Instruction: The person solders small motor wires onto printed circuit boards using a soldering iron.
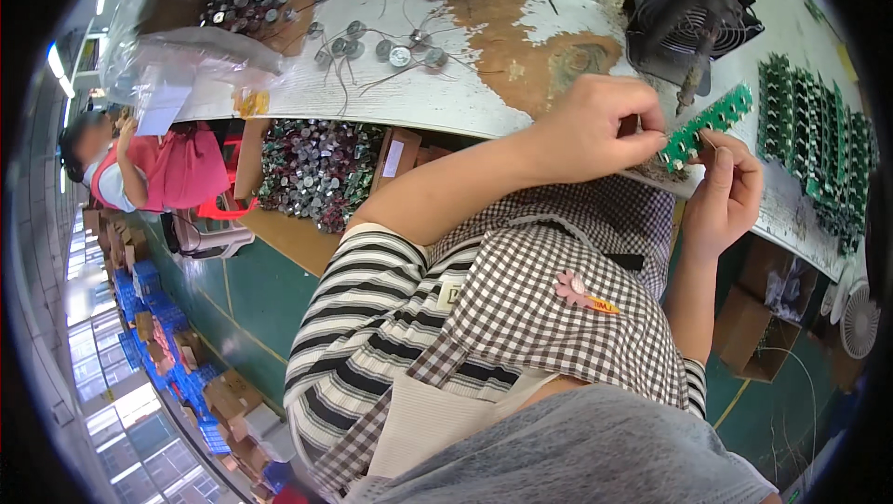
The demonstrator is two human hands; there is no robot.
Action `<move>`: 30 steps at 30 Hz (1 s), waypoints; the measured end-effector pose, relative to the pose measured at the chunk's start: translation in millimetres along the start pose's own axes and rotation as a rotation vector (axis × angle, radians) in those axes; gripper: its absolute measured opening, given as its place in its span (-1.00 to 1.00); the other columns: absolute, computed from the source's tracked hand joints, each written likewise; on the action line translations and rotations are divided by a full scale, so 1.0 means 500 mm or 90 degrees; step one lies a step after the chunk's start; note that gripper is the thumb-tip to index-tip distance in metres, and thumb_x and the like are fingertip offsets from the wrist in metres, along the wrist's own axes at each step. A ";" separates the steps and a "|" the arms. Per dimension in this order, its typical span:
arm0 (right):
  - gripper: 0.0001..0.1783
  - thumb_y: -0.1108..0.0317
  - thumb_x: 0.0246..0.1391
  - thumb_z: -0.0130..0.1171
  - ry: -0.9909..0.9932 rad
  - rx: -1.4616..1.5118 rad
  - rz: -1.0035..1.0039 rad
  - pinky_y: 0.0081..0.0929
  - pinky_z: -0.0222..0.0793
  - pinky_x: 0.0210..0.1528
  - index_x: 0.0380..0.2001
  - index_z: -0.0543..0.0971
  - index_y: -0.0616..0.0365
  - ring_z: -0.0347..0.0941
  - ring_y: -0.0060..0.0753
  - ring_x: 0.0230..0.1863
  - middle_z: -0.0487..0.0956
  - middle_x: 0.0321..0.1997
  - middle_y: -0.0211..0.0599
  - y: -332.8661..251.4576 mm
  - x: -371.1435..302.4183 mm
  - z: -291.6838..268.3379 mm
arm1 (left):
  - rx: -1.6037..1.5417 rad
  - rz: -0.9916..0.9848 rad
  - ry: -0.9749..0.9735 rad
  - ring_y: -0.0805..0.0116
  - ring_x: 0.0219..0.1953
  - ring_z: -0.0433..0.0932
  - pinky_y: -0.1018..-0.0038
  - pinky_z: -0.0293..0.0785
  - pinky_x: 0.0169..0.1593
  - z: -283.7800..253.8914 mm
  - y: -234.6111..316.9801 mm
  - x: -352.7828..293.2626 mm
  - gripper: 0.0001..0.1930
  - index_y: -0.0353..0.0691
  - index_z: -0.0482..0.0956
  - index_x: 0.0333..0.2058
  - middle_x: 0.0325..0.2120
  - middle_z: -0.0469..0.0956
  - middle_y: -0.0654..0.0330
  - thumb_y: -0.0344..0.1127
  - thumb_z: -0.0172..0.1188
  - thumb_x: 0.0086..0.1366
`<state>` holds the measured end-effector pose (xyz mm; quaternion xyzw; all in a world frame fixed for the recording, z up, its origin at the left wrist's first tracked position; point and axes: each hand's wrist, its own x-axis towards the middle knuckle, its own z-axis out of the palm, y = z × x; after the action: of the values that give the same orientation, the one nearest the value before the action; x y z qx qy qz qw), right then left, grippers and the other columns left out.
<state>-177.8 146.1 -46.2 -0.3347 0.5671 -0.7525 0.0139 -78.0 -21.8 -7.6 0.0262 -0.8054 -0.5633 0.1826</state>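
A green circuit board strip [714, 121] with small pale parts along it is held at a slant over the table's front edge. My left hand [605, 128] is closed, its thumb and forefinger pinched at the strip's near left end. From the other side, my right hand [727, 190] has curled fingers gripping the strip's lower edge; a thin wire may show at its fingertips, too fine to be sure. Just above the strip, a soldering iron [694, 76] points its tip downward, apart from both hands.
Behind the iron stands a black fan [693, 25]. Rows of green circuit boards [807, 137] lie to the right. Small round metal parts with wires [400, 56] are scattered at the table's left, above a box of similar parts [312, 169]. A person in pink [177, 169] sits at far left.
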 end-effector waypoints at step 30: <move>-0.88 0.44 0.27 -0.07 -0.045 -0.052 0.006 -0.65 0.41 -0.29 -0.33 0.32 0.28 0.45 -0.55 -0.43 0.48 -0.12 0.02 0.030 -0.016 0.003 | 0.288 -0.232 0.259 0.31 -0.27 0.53 0.47 0.43 -0.21 -0.375 -0.039 0.032 -0.77 -0.30 0.60 -0.25 -0.38 0.56 0.11 -0.39 0.22 0.08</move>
<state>-176.3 142.6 -62.7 -0.3586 0.5985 -0.7160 0.0240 -35.6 -201.4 34.6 0.3209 -0.8389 -0.3773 0.2257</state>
